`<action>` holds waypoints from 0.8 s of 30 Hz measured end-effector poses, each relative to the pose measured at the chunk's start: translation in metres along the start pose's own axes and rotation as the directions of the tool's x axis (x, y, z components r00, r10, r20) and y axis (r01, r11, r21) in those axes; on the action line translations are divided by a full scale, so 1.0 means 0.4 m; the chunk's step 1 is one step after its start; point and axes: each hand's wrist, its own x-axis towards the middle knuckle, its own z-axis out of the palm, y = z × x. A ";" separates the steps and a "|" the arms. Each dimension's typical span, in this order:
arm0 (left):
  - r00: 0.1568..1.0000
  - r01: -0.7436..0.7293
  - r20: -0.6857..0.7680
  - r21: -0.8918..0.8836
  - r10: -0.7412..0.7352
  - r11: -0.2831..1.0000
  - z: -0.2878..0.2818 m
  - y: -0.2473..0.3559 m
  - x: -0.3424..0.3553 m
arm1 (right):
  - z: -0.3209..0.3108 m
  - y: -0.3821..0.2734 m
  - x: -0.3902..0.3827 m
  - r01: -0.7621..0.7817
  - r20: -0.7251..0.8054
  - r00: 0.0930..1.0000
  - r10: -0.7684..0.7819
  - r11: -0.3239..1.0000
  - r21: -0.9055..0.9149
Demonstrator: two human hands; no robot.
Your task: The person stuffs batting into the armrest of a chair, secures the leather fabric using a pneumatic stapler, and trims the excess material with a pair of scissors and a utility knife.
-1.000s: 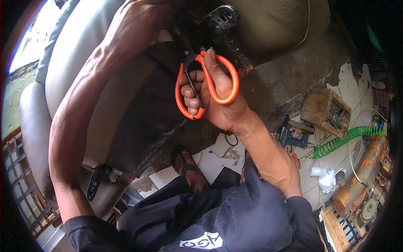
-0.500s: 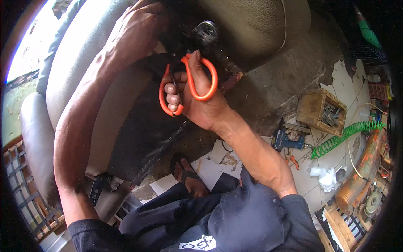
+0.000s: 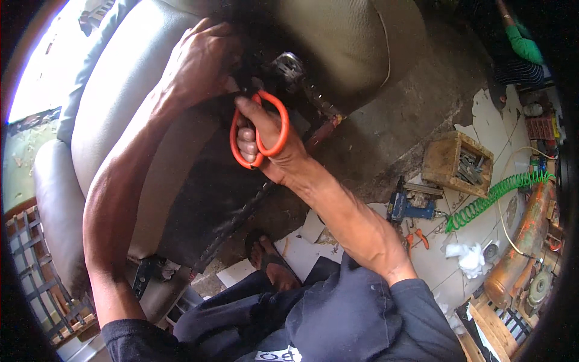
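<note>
My right hand is wrapped round the orange-handled scissors, its thumb and fingers through the loops. The handles are together, and the blades are lost in the dark material ahead. My left hand is just beyond, on the left, its fingers bent onto black fabric at the underside of a grey-brown padded seat. Deep shadow hides its fingertips. A round shiny metal fitting sits right of the scissors. Below my hands hangs a black panel with a line of stitches or staples along its edge.
At right on the floor are a wooden box of metal pieces, a blue staple gun, a green coiled hose, orange-handled pliers, white stuffing and a rusty cylinder. Another person's green sleeve shows at far right.
The scissors' handles have come together. My right hand has moved left, toward my left hand, which has come slightly nearer to me.
</note>
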 end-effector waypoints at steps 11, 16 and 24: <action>0.988 0.123 -0.091 0.004 -0.122 0.992 -0.002 0.013 0.007 | 0.045 -0.019 0.000 -0.038 -0.091 0.995 0.044 0.996 0.075; 0.991 0.130 -0.042 -0.006 -0.130 0.991 -0.009 0.015 -0.001 | 0.042 -0.021 0.016 -0.039 -0.077 0.996 0.044 0.996 0.075; 0.880 0.460 -0.081 -0.103 -0.468 0.882 -0.014 0.023 0.036 | 0.046 0.025 -0.087 -0.019 -0.190 0.982 -0.004 0.993 -0.116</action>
